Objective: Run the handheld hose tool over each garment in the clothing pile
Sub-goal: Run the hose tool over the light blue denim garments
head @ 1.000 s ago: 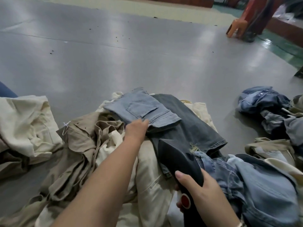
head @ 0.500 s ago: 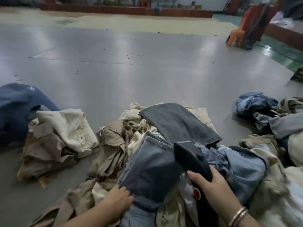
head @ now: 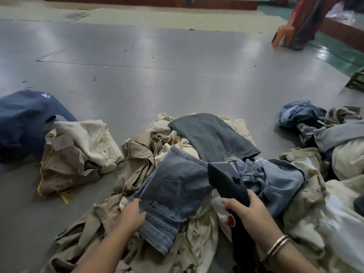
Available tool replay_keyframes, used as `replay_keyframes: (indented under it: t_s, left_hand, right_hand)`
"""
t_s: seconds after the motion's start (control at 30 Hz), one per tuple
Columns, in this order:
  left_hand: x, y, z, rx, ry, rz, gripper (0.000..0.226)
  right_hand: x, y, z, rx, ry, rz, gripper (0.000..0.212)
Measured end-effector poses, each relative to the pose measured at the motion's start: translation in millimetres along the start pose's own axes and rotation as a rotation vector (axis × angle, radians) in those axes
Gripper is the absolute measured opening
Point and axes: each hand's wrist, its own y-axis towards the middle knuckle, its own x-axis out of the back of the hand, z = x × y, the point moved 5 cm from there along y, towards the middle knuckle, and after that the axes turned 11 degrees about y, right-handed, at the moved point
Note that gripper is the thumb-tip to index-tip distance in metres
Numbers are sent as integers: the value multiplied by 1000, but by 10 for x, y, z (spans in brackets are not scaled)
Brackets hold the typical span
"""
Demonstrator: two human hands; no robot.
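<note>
No text, brand, number or sign can be read on anything here. The red round mark (head: 230, 220) on the black handheld tool (head: 228, 182), just under the thumb of the right hand (head: 250, 211), shows no letters. The small tags on the beige garments are too blurred to read.

Two bare forearms, entering from the lower edge, no sleeves in view. Left hand (head: 132, 214): no ring, watch or band visible on fingers or wrist. Right hand (head: 249, 210): no rings on the fingers that show. Right wrist: two thin metal bangles (head: 277, 245), rose-gold in tone, lying side by side and touching, plain and smooth, no stones or engraving discernible. Fingernails short, unpainted where seen.
</note>
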Motion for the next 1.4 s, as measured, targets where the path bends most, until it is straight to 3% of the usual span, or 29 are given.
replay_keyframes:
  t_s: [0.1, 0.23, 0.33, 0.4, 0.47, 0.53, 0.6, 0.7, 0.8, 0.87, 0.97, 1.13, 1.23, 1.33, 1.4]
  left_hand:
    - [-54, 117, -77, 57, -111, -21, 72]
    - [-147, 327, -60, 111, -213, 49, 81]
    - [-144, 393, -74, 158, -266, -9, 57]
    - [-97, 354, -190, 133, -178, -121, 27]
    - [-125, 282, -382, 8, 37, -210, 15]
    - [-225, 217, -520, -93, 271, -288, 20]
    - [-246, 239, -463, -59, 332, -346, 34]
    - [-167, 358, -245, 152, 63, -232, 57]
    - [-133, 437, -295, 84, -84, -8, 47]
    - [-119, 350, -460, 35, -478, 274, 44]
    - [283, 72, -754, -39, -832, 517, 56]
    - [1103, -452, -997, -188, -1280, 624, 46]
    - [1403, -863, -1088, -297, -1526, 638, 53]
    - [1553, -1233, -1200, -436, -1699, 640, 43]
    - [1552, -1381, -1214, -414, -1787, 554, 46]
  right_hand:
    - [-4, 55, -10, 20, -3, 16, 19]
    - [-99, 43, -97, 38, -68, 43, 22]
    - [-252, 27, -172, 29, -159, 90, 25]
    - [-317, 24, -235, 16, -200, 109, 26]
    - [-359, 10, -293, -7, -221, 139, 26]
    - [-356, 9, -340, -28, -227, 154, 28]
    - [-326, 30, -382, -37, -234, 139, 29]
    - [-279, 86, -443, -39, -251, 105, 28]
    - [-247, 154, -452, -52, -258, 78, 36]
    - [-246, 195, -404, -45, -256, 65, 48]
    - [-284, 221, -216, 92, -232, 71, 27]
    - [-318, 153, 202, 278, -80, 95, 24]
    - [-391, -18, 420, 294, 79, 166, 24]
    - [-451, -148, 495, 284, 155, 242, 24]
    - [-455, -200, 470, 252, 205, 242, 24]
